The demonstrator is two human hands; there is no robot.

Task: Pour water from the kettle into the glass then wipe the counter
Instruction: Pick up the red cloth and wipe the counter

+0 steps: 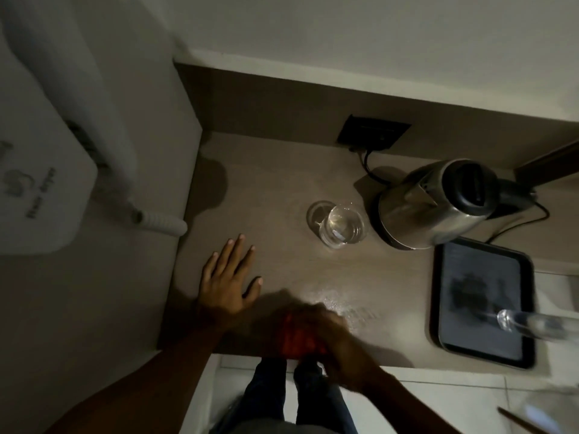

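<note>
1. You are on the wiping step: the glass (340,225) already holds water and stands well ahead of your right hand (326,335), just beside the electric kettle (435,205), which sits upright.
2. Your right hand is closed over a red cloth (297,336) at the near edge of the counter (282,183); it is blurred, so the exact grip is unclear.
3. Your left hand (227,281) lies open and flat on the counter, holding nothing, just left of the cloth.
4. Wet streaks (341,303) show just ahead and right of the cloth; press the cloth flat and sweep through them.
5. Keep strokes short of the glass.
6. Count: one kettle, one glass, one cloth, one black tray (438,308) far right, one clear bottle (532,324) lying over it.
</note>
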